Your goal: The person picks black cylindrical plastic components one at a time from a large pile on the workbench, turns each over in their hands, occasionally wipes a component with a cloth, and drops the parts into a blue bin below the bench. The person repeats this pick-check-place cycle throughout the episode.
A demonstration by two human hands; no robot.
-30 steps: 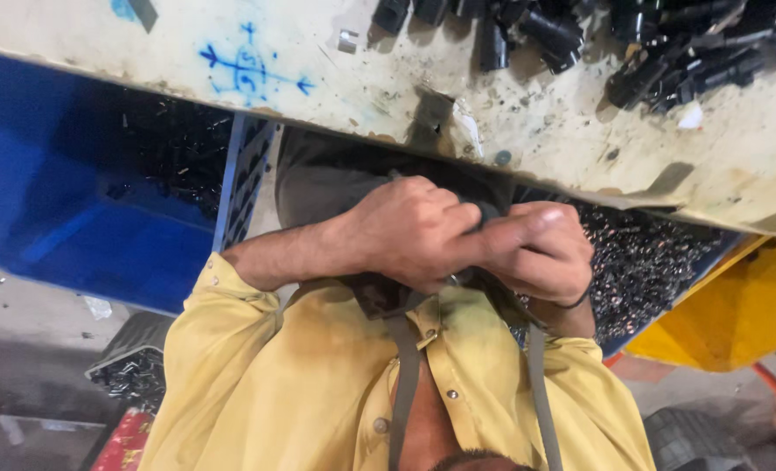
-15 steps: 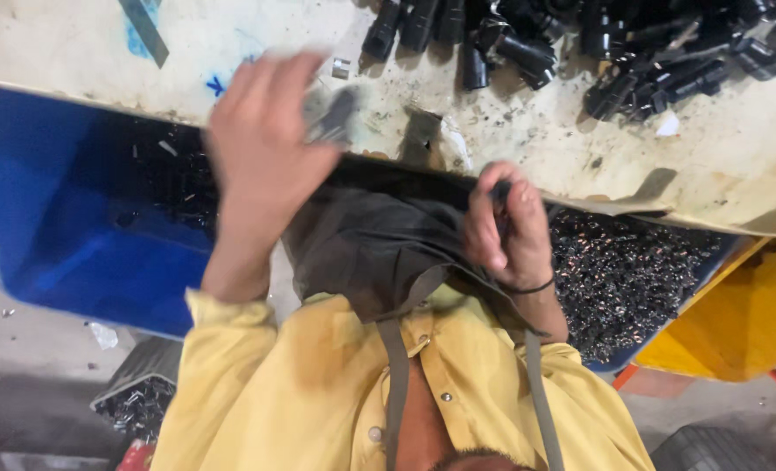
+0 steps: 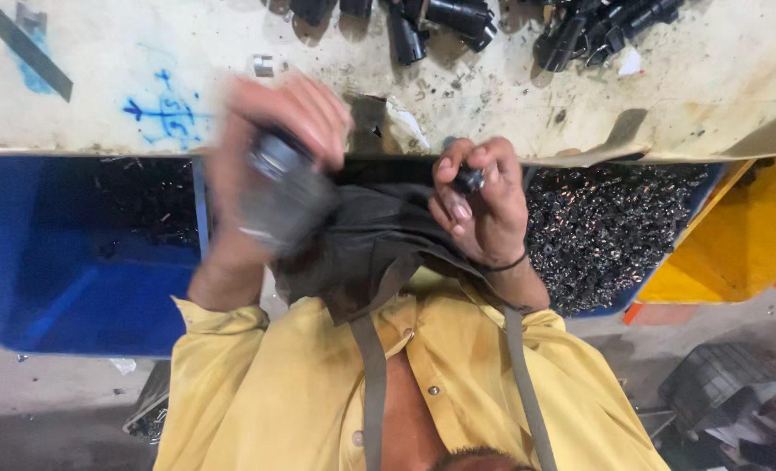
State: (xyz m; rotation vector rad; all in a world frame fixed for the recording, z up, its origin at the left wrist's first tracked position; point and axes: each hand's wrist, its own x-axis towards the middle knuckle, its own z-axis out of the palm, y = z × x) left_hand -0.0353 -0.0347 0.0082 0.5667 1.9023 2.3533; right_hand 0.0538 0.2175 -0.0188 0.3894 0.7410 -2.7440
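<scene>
My left hand [image 3: 231, 218] is blurred with motion and is closed around a grey, ringed metal cylinder [image 3: 279, 187], just below the bench edge. My right hand [image 3: 484, 209] pinches a small black part [image 3: 468, 179] between thumb and fingers, close to the bench edge. Between the two hands hangs a dark apron pouch [image 3: 379, 235] in front of my yellow shirt [image 3: 458, 375]. The hands are apart and do not touch.
A worn white workbench [image 3: 458, 96] with blue scribbles spans the top and carries several black cylindrical parts [image 3: 440, 17]. Below it sit a blue bin [image 3: 65, 262], a bin of small shiny metal pieces [image 3: 606, 227] and a yellow bin [image 3: 745, 235].
Both hands were together at the pouch. My left hand then reached up onto the bench and has come back down holding the grey cylinder. My right hand lifted slightly with the black part.
</scene>
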